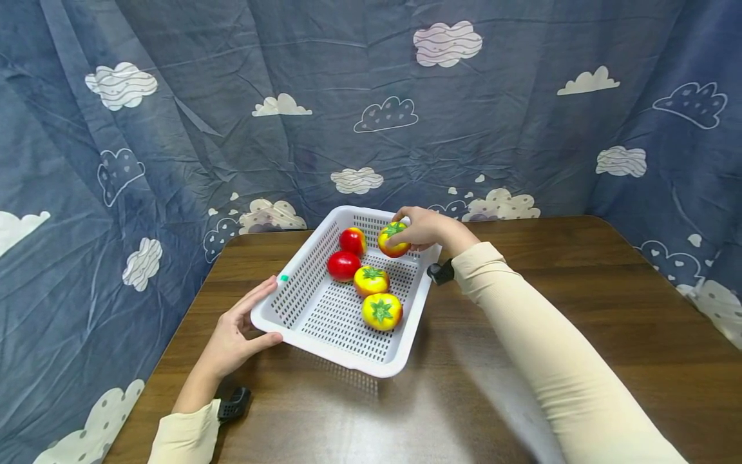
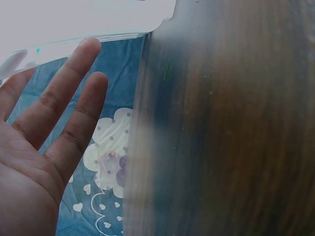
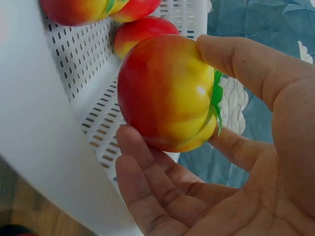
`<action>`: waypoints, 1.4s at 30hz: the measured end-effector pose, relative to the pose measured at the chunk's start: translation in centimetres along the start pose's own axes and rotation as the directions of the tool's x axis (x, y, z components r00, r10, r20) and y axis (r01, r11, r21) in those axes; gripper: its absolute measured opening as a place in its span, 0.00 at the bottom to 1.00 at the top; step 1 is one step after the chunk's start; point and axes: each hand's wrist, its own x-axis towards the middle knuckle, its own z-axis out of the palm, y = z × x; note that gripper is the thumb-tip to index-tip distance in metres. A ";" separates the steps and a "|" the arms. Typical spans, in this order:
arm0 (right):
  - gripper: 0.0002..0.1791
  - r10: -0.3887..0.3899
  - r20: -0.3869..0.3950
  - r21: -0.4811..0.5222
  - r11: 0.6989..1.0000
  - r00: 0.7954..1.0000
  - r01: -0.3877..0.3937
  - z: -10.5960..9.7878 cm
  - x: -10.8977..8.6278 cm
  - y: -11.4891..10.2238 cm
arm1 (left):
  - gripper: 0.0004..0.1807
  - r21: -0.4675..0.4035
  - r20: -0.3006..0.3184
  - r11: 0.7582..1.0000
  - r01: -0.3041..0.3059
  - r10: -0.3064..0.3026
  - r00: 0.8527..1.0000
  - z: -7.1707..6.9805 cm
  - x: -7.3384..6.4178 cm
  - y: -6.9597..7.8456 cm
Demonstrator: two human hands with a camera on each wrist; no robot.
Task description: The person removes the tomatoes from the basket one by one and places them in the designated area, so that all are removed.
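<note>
A white perforated plastic basket (image 1: 330, 352) stands on the table at an angle. My right hand (image 1: 426, 227) grips a yellow-and-red tomato (image 3: 167, 93) with a green leafy top, thumb on one side and fingers round the other. In the head view this tomato overlaps the basket's far right corner. Two red tomatoes (image 1: 344, 266) and two yellow ones (image 1: 382, 312) with green tops lie in the basket. At the near left corner, my left hand (image 1: 232, 338) spans the basket with thumb and fingers spread, fingertips at the rim. The left wrist view shows its fingers (image 2: 74, 132) nearly straight.
The brown wooden table (image 1: 498, 386) extends to both sides of the basket. Behind it hangs a dark blue cloth (image 1: 324, 64) printed with clouds, and more of it runs along both sides. A small green mark (image 1: 284, 278) shows on the basket's left rim.
</note>
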 end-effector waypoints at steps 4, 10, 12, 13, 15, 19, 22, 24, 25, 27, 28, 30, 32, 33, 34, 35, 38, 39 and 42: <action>0.40 -0.008 -0.006 -0.011 1.000 1.000 0.008 -0.1 0.0 0.1 | 0.48 0.007 0.001 1.000 -0.001 0.001 1.000 0.0 0.0 0.0; 0.40 -0.029 -0.015 -0.031 0.999 0.999 0.028 -0.2 -0.3 0.2 | 0.48 0.011 0.001 1.000 0.000 0.000 1.000 0.0 0.0 0.0; 0.40 -0.036 -0.017 -0.038 0.999 0.999 0.035 -0.2 -0.5 0.1 | 0.48 0.010 0.001 1.000 0.001 -0.001 1.000 0.0 0.0 0.0; 0.40 -0.038 -0.018 -0.043 0.998 0.999 0.037 -0.2 -0.5 0.1 | 0.48 0.010 0.002 1.000 0.000 0.000 1.000 0.0 0.0 0.0; 0.40 -0.046 -0.020 -0.056 0.997 0.999 0.045 -0.3 -0.6 0.1 | 0.48 0.008 0.002 1.000 -0.001 0.001 1.000 0.0 0.0 0.0; 0.40 -0.063 -0.026 -0.075 0.995 0.998 0.061 -0.3 -0.8 0.2 | 0.48 0.008 0.000 1.000 -0.001 0.001 1.000 0.0 0.0 -0.1; 0.41 -0.079 -0.027 -0.084 0.994 0.997 0.076 -0.4 -0.9 0.4 | 0.48 0.011 -0.001 1.000 -0.001 0.001 1.000 0.0 0.0 0.0; 0.41 -0.086 -0.028 -0.087 0.993 0.996 0.083 -0.4 -0.9 0.5 | 0.48 0.011 -0.001 1.000 0.000 0.000 1.000 0.0 0.0 0.0; 0.41 -0.087 -0.030 -0.088 0.993 0.996 0.084 -0.4 -0.9 0.5 | 0.48 0.011 -0.001 1.000 0.001 -0.001 1.000 0.0 0.0 0.0; 0.41 -0.089 -0.037 -0.093 0.992 0.995 0.086 -0.4 -0.9 0.6 | 0.48 0.010 -0.001 1.000 0.003 -0.003 1.000 0.0 0.0 0.1; 0.41 -0.091 -0.040 -0.095 0.992 0.995 0.087 -0.4 -0.9 0.6 | 0.48 0.009 -0.002 1.000 0.006 -0.006 1.000 0.0 0.0 0.1; 0.41 -0.095 -0.047 -0.100 0.991 0.994 0.090 -0.4 -0.9 0.6 | 0.48 0.010 -0.002 1.000 0.010 -0.010 1.000 0.0 0.0 0.1; 0.40 -0.103 -0.051 -0.103 0.990 0.993 0.097 -0.4 -1.0 0.7 | 0.48 0.010 -0.002 1.000 0.010 -0.010 1.000 0.0 0.0 0.1; 0.40 -0.106 -0.053 -0.104 0.989 0.993 0.100 -0.4 -1.0 0.7 | 0.48 0.011 -0.002 1.000 0.010 -0.010 1.000 0.0 0.0 0.1; 0.41 -0.108 -0.054 -0.103 0.989 0.993 0.102 -0.4 -1.1 0.7 | 0.48 0.011 -0.002 1.000 0.010 -0.010 1.000 0.0 0.0 0.1; 0.41 -0.110 -0.057 -0.102 0.989 0.992 0.104 -0.4 -1.2 0.7 | 0.48 0.011 -0.002 1.000 0.010 -0.010 1.000 0.0 0.0 0.1; 0.41 -0.120 -0.063 -0.104 0.988 0.991 0.113 -0.4 -1.5 0.8 | 0.48 0.012 -0.002 1.000 0.010 -0.010 1.000 0.1 0.0 0.1; 0.41 -0.123 -0.066 -0.107 0.988 0.990 0.115 -0.5 -1.6 0.8 | 0.48 0.013 -0.002 1.000 0.011 -0.011 1.000 0.1 0.0 0.1; 0.40 -0.135 -0.073 -0.114 0.985 0.988 0.126 -0.5 -1.8 0.9 | 0.48 0.015 -0.002 1.000 0.012 -0.012 1.000 0.1 0.0 0.1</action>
